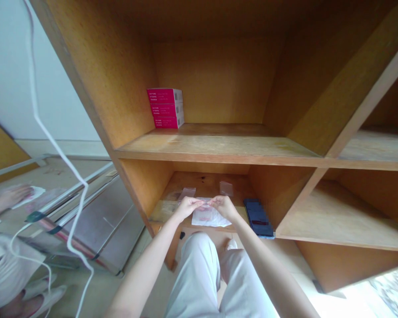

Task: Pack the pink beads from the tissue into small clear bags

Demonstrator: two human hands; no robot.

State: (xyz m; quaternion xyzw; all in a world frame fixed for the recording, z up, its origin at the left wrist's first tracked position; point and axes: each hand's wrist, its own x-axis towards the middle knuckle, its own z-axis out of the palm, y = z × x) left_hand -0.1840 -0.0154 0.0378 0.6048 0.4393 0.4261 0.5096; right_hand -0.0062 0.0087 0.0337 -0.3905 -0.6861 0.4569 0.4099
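My left hand [189, 206] and my right hand [224, 206] face each other over the lower shelf, fingertips pinched together. Between them stretches a small piece of thin clear plastic film [204, 202], gripped at either end; its exact kind is hard to make out. Beneath lies a crumpled white sheet [209, 219] with a faint pinkish patch, at the shelf's front edge. A clear plastic piece [187, 192] rests just behind my left hand. Behind my right hand lies another flat clear piece [226, 188].
A dark phone-like slab [258, 217] lies right of my hands, over the shelf edge. Three stacked pink boxes [166, 109] stand on the upper shelf [219, 143]. At left, a white cable [58, 150] hangs past a glass-topped case, where another person's hand [18, 194] rests on white material.
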